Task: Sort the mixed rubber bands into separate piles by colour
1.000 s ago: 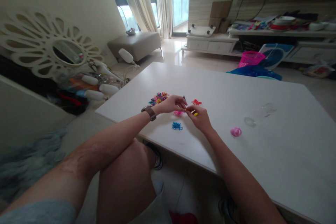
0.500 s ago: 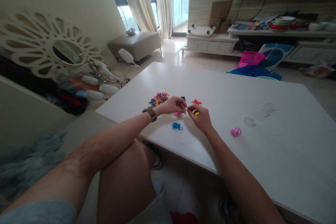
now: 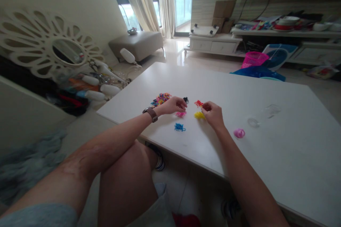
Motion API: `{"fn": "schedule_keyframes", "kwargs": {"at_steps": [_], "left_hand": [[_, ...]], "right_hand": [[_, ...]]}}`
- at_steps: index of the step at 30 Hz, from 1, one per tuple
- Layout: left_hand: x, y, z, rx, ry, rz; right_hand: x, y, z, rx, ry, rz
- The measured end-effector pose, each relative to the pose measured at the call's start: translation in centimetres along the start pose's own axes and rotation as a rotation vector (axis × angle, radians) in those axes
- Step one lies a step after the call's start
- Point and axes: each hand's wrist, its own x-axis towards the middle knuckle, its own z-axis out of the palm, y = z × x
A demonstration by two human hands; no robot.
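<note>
**Step in hand (judged).** You are sorting small elastic bands by colour on the white table (image 3: 266,156), drawing from the mixed heap (image 3: 161,99) into single-colour heaps. Both hands are at the heaps, at the placing stage of the round.

**Left hand (image 3: 172,105).** Your fingers (image 3: 182,104) are bent inward with the tips close together.
- The pink heap (image 3: 181,114) lies just beneath the tips.
- The black heap (image 3: 185,99) lies just beyond the tips.
- The mixed heap sits behind the knuckles, near the wrist side.
- You cannot tell whether a band is pinched between the tips: too small to make out.

**Right hand (image 3: 213,115).** Your fingers (image 3: 206,106) are curled.
- The tips are at the edge of the red heap (image 3: 198,103), touching it or very nearly.
- The yellow heap (image 3: 198,115) lies just beside the thumb.
- The blue heap (image 3: 179,127) sits nearer to you, between the two hands and apart from both.
- Whether these fingers grip a band cannot be told either.

**What the next move calls for (judged).**
- Use a fine two-finger pinch that lifts one band only from the mixed heap.
- Release directly over the matching colour.
- The pink, black, red and yellow heaps lie close together around your fingertips, so keep knuckles and wrist raised to avoid dragging one heap into another.
</note>
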Motion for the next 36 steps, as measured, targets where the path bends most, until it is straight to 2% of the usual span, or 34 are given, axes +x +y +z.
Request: {"fn": "schedule_keyframes", "kwargs": {"at_steps": [6, 10, 15, 19, 21, 24, 27, 30, 36], "left_hand": [[-0.1, 0.0, -0.1, 0.038, -0.003, -0.004], [-0.1, 0.1, -0.1, 0.022, -0.007, -0.021], [-0.2, 0.0, 0.0, 0.048, -0.007, -0.019], [-0.2, -0.1, -0.2, 0.078, 0.004, -0.008], [-0.2, -0.2, -0.3, 0.078, 0.004, -0.008], [-0.2, -0.3, -0.3, 0.068, -0.008, -0.01], [-0.1, -0.3, -0.2, 0.066, -0.001, -0.001], [-0.1, 0.1, 0.0, 0.055, 0.008, 0.003], [-0.1, 0.6, 0.6, 0.019, -0.017, -0.012]], "right_hand": [[-0.1, 0.5, -0.4, -0.226, -0.061, 0.06], [0.1, 1.0, -0.9, -0.27, -0.128, 0.127], [0.0, 1.4, -0.9, -0.332, -0.176, 0.143], [0.1, 1.2, -0.9, -0.351, -0.16, 0.152], [0.2, 0.9, -0.9, -0.315, -0.124, 0.112], [0.0, 0.1, -0.5, -0.168, -0.113, -0.024], [-0.5, -1.0, 0.3, -0.041, -0.173, -0.189], [-1.1, -1.7, 1.1, -0.008, -0.233, -0.304], [-1.5, -1.7, 1.7, 0.018, -0.282, -0.322]]}}
